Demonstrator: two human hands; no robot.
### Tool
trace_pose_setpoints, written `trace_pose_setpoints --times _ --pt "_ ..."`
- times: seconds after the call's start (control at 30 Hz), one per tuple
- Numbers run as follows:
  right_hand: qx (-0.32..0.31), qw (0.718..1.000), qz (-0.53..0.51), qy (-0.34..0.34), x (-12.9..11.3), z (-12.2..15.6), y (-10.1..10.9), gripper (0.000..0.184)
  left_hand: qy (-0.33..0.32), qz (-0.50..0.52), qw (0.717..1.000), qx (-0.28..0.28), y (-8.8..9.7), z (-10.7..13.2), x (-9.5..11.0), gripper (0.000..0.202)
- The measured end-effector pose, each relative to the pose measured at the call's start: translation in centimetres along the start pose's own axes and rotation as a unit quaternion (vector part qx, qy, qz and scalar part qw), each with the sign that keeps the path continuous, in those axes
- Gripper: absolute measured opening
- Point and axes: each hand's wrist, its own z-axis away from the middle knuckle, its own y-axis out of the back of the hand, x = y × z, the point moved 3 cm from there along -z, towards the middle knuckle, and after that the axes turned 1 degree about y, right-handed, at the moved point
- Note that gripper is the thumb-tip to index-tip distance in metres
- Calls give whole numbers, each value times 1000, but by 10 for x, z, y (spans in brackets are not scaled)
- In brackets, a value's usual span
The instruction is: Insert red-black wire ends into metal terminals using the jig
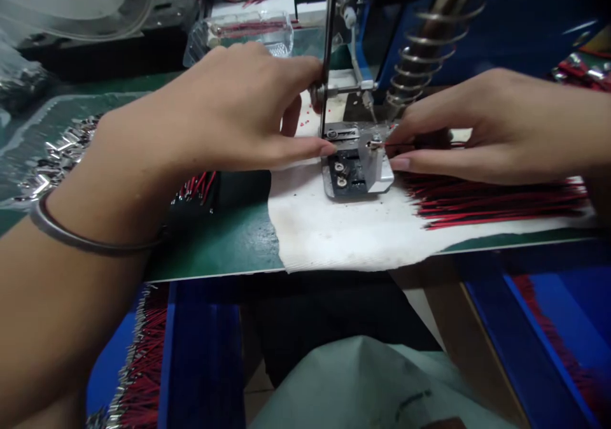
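Note:
My left hand [238,107] reaches in from the left, its fingers curled around the vertical metal rod [328,53] of a small bench machine, fingertips resting by the metal fixture block [356,171]. My right hand [482,130] comes from the right and pinches a thin red wire [405,144], its tip lying against a small metal terminal [375,144] on top of the fixture. A silver bangle [71,235] sits on my left wrist.
A bundle of red wires [496,203] lies on a white cloth [344,232] under my right hand. A pile of metal terminals [57,161] lies at left, a coiled soldering-iron holder [429,41] behind, a clear plastic box [248,31] at the back, blue bins below.

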Motion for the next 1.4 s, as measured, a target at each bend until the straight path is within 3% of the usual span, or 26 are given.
trace_pose_setpoints --times 0.13,0.23,0.37,0.6,0.77,1.13,1.4 --pt "-3 1000 -4 -27 9 -1 -1 56 -9 -96 995 3 0 0 3 71" --pt "-2 999 -9 -50 14 -2 -2 60 -34 -96 995 13 0 1 3 69" --pt "0 998 -21 -65 11 -4 -3 52 -33 -77 996 8 -2 1 4 70" --pt "-6 998 -50 -25 4 -9 -5 50 -12 -53 999 -2 -3 -1 4 56" --pt "-3 999 -42 11 4 -7 -4 47 -44 -37 998 13 -3 0 1 46" --pt "12 996 -43 77 1 -3 -4 40 -37 2 999 38 -9 0 -6 43" --pt "-7 996 -78 41 9 -1 -3 40 -35 21 999 22 -5 -1 -3 46"
